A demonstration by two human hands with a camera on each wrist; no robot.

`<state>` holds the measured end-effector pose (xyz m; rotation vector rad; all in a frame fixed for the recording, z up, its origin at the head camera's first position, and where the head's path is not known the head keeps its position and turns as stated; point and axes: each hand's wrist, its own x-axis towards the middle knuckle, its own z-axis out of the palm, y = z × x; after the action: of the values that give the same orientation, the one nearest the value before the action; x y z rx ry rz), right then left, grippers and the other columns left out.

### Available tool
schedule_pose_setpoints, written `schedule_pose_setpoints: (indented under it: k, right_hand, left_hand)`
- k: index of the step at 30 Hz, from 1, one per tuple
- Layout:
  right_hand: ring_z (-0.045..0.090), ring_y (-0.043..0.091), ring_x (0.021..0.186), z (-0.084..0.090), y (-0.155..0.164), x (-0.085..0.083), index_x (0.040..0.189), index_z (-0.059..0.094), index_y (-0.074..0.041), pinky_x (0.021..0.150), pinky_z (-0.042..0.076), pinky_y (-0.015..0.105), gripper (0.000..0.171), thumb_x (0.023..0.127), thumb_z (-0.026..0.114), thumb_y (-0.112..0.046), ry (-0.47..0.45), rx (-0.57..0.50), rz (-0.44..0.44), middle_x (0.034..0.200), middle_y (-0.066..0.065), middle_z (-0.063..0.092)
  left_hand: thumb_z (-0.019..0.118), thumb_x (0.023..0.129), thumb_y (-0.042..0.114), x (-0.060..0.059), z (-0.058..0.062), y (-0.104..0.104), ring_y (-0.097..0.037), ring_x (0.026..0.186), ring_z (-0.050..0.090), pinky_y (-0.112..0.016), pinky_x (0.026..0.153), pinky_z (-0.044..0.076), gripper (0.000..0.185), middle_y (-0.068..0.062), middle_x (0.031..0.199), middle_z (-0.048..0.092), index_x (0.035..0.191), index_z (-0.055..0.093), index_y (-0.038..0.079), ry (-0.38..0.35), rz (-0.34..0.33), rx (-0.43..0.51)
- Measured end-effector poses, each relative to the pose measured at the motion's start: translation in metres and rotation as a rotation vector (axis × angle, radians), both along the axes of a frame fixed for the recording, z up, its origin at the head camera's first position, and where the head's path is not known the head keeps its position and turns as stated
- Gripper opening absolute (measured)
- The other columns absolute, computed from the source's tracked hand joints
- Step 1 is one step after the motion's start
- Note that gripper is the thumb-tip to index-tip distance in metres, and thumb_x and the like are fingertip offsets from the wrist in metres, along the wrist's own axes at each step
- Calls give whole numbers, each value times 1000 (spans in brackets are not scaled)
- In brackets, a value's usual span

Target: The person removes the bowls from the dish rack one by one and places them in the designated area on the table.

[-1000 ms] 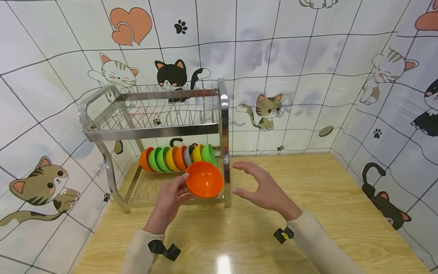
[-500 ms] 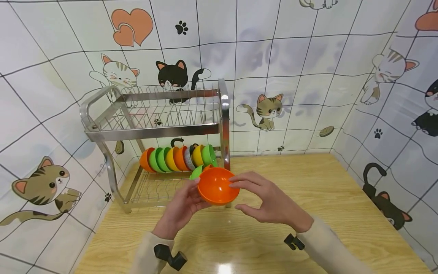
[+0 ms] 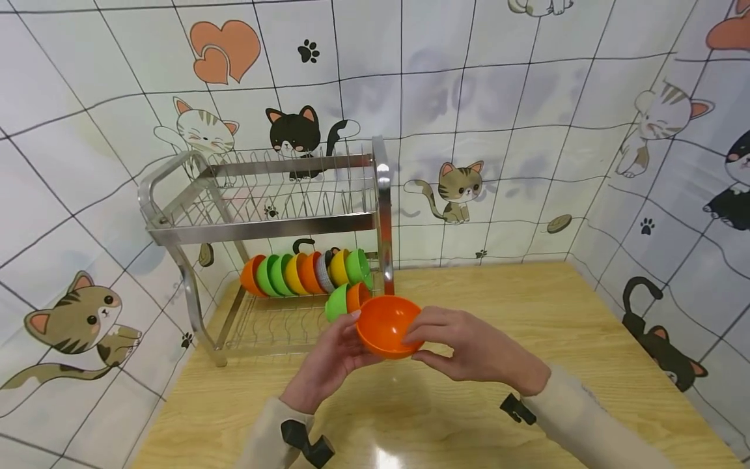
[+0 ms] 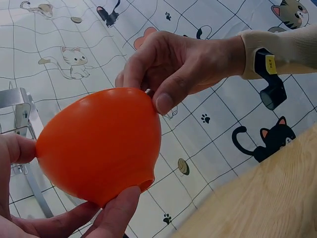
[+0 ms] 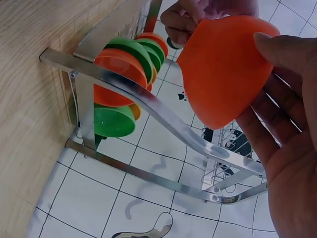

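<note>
We hold the orange bowl (image 3: 383, 324) up in the air over the wooden table (image 3: 527, 365), close to us. Our left hand (image 3: 331, 355) grips its left side, with the thumb on the rim and fingers curled under it. Our right hand (image 3: 469, 345) pinches the right rim, thumb outside and fingers over the edge. So both hands are together on the one bowl. Just behind it, a green bowl (image 3: 336, 302) and another orange one stand on edge in the metal dish rack (image 3: 263, 228). Farther back in the bottom shelf is a row of bowls (image 3: 305, 270). Behind all that is the cat wall (image 3: 527, 130).
</note>
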<state>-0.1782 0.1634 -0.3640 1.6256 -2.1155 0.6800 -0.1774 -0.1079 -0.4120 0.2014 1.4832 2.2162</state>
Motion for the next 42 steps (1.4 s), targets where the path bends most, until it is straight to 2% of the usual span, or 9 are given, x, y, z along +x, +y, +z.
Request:
schedule_pose_setpoints:
  k: [6, 14, 19, 22, 24, 28, 33, 39, 42]
  right_hand:
    - [64, 5, 96, 4, 3, 2, 101, 73, -17, 90, 57, 18, 19, 86, 83, -12, 1, 42, 10, 104, -8, 71]
    - [61, 3, 92, 3, 4, 6, 103, 71, -17, 88, 57, 18, 23, 85, 83, -10, 14, 79, -21, 102, -9, 68]
    - [61, 4, 94, 2, 6, 6, 104, 70, -16, 89, 57, 19, 15, 91, 78, -13, 27, 70, -29, 103, -8, 68]
    - [61, 5, 94, 4, 8, 5, 104, 70, -16, 88, 57, 19, 7, 97, 71, -18, 48, 51, -18, 103, -7, 67]
    - [60, 5, 94, 6, 11, 4, 103, 69, -16, 88, 57, 19, 7, 100, 66, -22, 56, 41, -21, 102, -7, 67]
    - [60, 4, 93, 12, 19, 3, 102, 69, -17, 87, 57, 19, 15, 104, 59, -28, 67, 30, -57, 102, -8, 67]
    - [61, 3, 94, 16, 31, 2, 103, 70, -18, 86, 58, 22, 27, 105, 51, -37, 82, 33, -122, 105, -10, 67]
    - [62, 3, 94, 19, 44, -5, 100, 71, -18, 83, 58, 22, 38, 107, 44, -44, 114, 29, -204, 105, -10, 68]
    - [62, 3, 92, 18, 52, -11, 99, 71, -18, 82, 56, 20, 41, 106, 43, -47, 126, 17, -238, 103, -10, 68]
  left_hand:
    - [44, 108, 42, -2, -3, 4, -24, 109, 69, -39, 96, 60, 54, -7, 125, 70, 148, 49, 7, -2, -19, 0]
    - [46, 107, 45, -7, -5, 10, -21, 108, 70, -40, 94, 60, 55, -5, 126, 70, 146, 52, 7, 48, -32, -63]
    - [48, 106, 49, -10, -6, 11, -18, 103, 73, -41, 92, 61, 57, -4, 121, 74, 144, 53, 7, 79, -41, -98]
    - [47, 105, 52, -11, -4, 10, -17, 100, 75, -43, 92, 61, 59, -2, 117, 76, 143, 54, 7, 97, -50, -125]
    - [47, 105, 54, -12, -2, 9, -17, 99, 75, -44, 92, 61, 62, -2, 116, 76, 141, 56, 5, 123, -47, -157]
    - [49, 103, 57, -16, 3, 8, -23, 99, 75, -47, 92, 61, 65, -8, 114, 76, 133, 61, 1, 174, 26, -241]
    - [60, 99, 54, -21, 7, 10, -28, 100, 72, -47, 92, 61, 58, -13, 110, 73, 124, 69, 2, 215, 200, -336]
    - [74, 92, 48, -29, 4, 18, -22, 105, 65, -33, 89, 58, 43, -3, 112, 71, 123, 72, 18, 426, 373, -556]
    - [78, 90, 42, -33, 2, 21, -19, 106, 64, -34, 94, 57, 43, -1, 112, 70, 126, 70, 20, 504, 426, -605]
